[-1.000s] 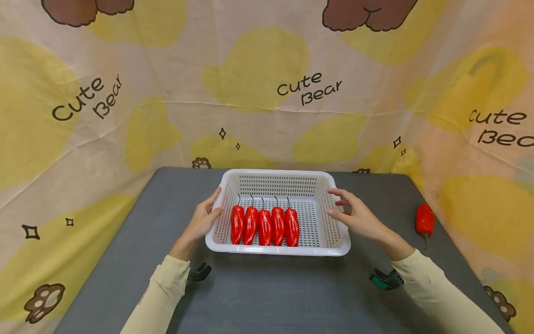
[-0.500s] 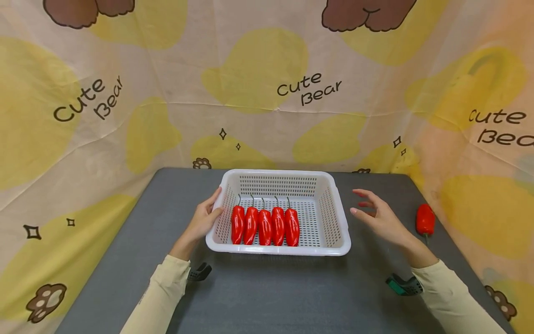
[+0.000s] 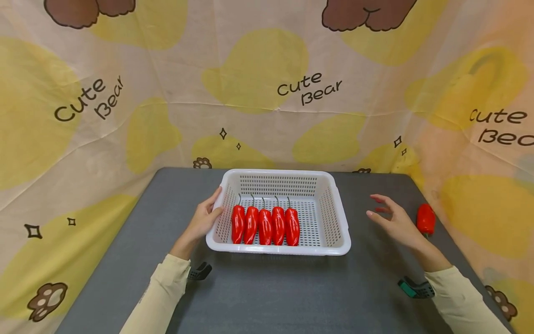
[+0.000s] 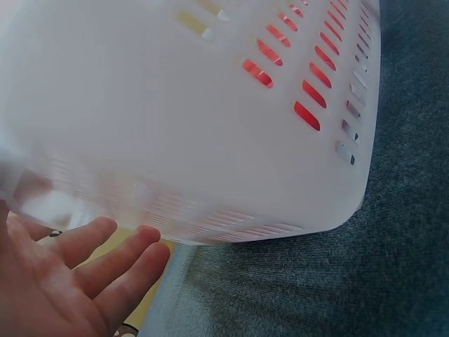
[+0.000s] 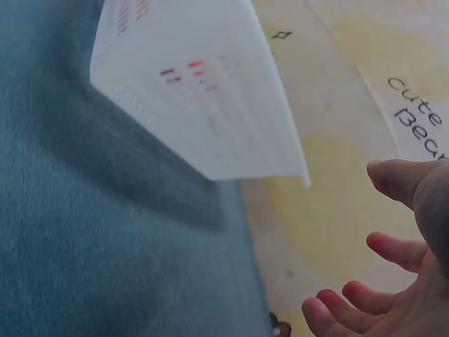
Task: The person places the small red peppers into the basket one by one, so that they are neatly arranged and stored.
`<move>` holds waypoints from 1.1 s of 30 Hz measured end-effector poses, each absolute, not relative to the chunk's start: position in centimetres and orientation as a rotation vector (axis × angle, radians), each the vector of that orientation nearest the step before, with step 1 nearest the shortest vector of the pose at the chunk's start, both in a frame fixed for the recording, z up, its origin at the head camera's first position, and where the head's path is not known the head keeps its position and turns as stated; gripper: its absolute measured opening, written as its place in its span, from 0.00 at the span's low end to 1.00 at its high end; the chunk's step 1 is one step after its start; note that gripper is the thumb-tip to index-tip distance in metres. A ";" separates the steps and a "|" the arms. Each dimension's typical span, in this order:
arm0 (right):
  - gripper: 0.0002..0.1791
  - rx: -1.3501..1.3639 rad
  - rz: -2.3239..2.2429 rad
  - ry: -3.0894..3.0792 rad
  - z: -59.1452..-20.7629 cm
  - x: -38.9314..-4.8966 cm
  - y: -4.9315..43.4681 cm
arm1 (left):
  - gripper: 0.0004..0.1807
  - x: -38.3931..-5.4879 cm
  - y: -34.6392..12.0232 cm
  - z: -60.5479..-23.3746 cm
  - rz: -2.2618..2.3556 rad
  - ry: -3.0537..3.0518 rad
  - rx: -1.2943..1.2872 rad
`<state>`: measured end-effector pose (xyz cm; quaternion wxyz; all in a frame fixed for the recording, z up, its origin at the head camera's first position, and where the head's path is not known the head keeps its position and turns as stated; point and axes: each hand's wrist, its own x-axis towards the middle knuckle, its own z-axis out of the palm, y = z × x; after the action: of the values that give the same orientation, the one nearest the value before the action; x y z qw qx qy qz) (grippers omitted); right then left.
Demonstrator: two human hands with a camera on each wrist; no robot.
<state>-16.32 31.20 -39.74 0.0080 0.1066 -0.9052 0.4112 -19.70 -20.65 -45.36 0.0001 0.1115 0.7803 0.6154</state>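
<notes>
A white slotted plastic basket (image 3: pixel 278 249) sits on the dark table. Inside it, several glossy red chili peppers (image 3: pixel 264 227) lie side by side toward the left, green stems pointing away from me. My left hand (image 3: pixel 203 217) holds the basket's left rim between thumb and index finger; in the left wrist view the other fingers (image 4: pixel 130 270) extend loosely beside the basket wall. To the right of the basket, apart from it, my right hand (image 3: pixel 394 222) hovers with spread, relaxed fingers and nothing in them. Just beyond that hand lies another red pepper (image 3: pixel 425 218), its stem partly hidden.
The grey tabletop (image 3: pixel 267 292) stretches around the basket on all sides. Behind it and along both sides hangs a patterned cloth (image 3: pixel 258 69) with bear print. The single pepper lies close to the table's right edge.
My right hand has moved from the basket's right rim rightward, toward the lone pepper. The left hand, basket and peppers have stayed in place.
</notes>
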 end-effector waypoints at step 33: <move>0.32 0.147 1.231 -2.808 -43.2 -16.7 37.5 | 0.36 -19.8 -20.6 -45.4 1.916 2.438 0.316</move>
<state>-16.67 37.47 -43.16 0.0361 0.0478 -0.9143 0.4006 -19.75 -20.59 -45.44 0.0124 0.1015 0.7822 0.6146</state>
